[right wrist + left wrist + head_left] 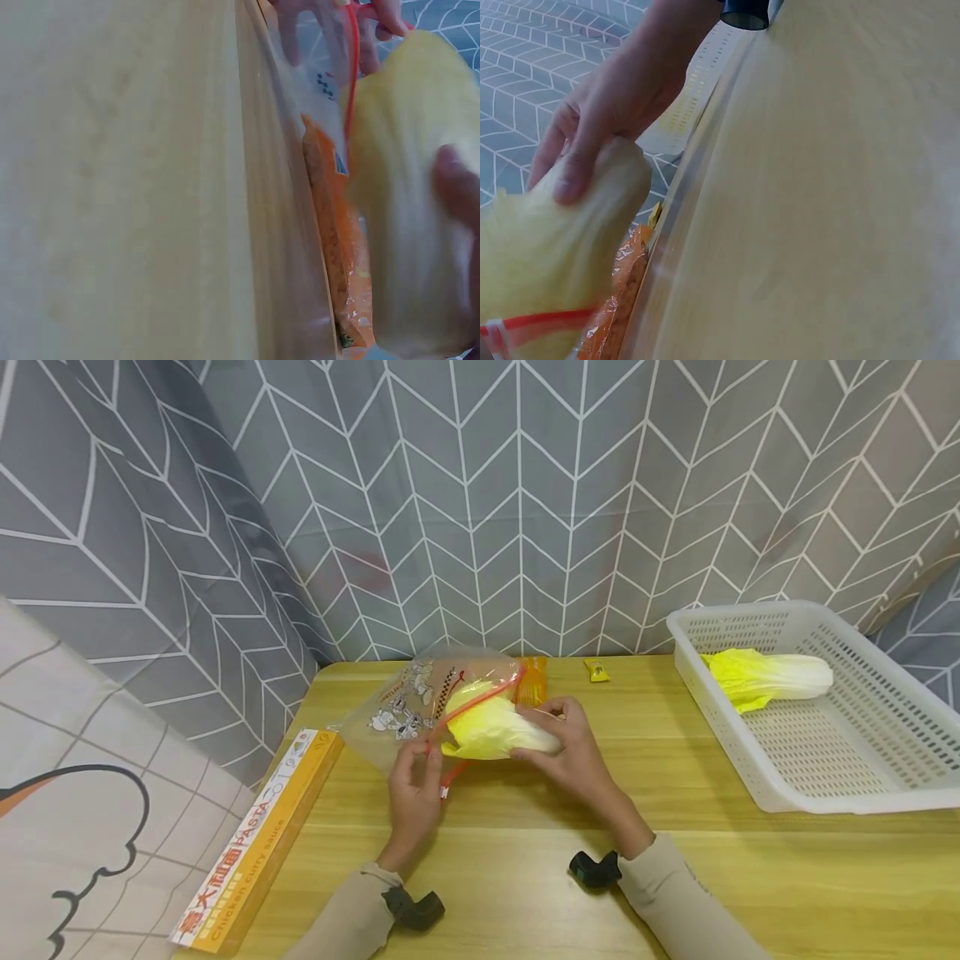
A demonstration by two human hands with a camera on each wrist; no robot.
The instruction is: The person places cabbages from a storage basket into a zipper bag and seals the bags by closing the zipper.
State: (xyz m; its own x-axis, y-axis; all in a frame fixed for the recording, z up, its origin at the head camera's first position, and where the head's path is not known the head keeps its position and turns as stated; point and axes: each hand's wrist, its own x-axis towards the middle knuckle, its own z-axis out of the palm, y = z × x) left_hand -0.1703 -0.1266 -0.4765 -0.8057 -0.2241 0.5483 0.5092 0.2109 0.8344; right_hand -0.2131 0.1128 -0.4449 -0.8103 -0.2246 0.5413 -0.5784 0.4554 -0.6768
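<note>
My right hand (pixel 566 747) grips a napa cabbage (pixel 498 731) by its white stem end, thumb on the near side. The cabbage's yellow leafy end is inside the mouth of a clear zip bag (pixel 405 702) with a red zipper edge and printed cartoon figures. My left hand (pixel 417 789) pinches the bag's near rim beside the leaves. In the left wrist view the cabbage (pixel 570 225) slants down toward the red zipper. From the right wrist, the cabbage (pixel 412 202) shows close up, with left-hand fingers at the bag's rim behind it.
A white plastic basket (pixel 795 797) on the right holds another cabbage (pixel 772 678). An orange packet (pixel 532 681) lies behind the bag, and a small yellow packet (pixel 597 670) sits near the table's back edge. A long pasta box (pixel 255 843) lies along the left edge.
</note>
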